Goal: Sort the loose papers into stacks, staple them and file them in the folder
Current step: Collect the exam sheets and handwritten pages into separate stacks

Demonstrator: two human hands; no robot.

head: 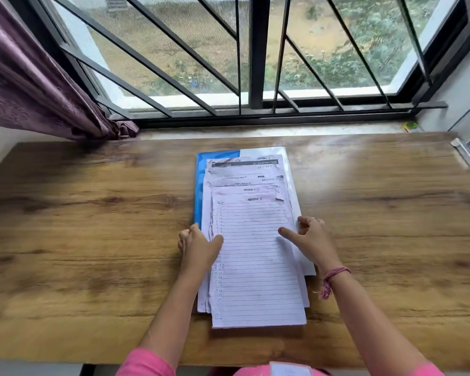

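A pile of loose papers [253,256] lies in the middle of the wooden desk, its sheets fanned so several "Section" headings show at the top. Uppermost is a lined sheet. Under the pile a blue folder [201,169] sticks out at the left and far edge. My left hand [198,246] grips the pile's left edge, thumb on the lined sheet and fingers curled at the side. My right hand [310,241] holds the right edge, thumb lying on the paper. A silver stapler [467,153] sits at the far right of the desk.
The wooden desk [92,226] runs up to a barred window [255,63] with a stone sill. A purple curtain [33,85] hangs at the far left. A small yellow-green packet [411,127] lies on the sill at the right. A grey wall closes the right side.
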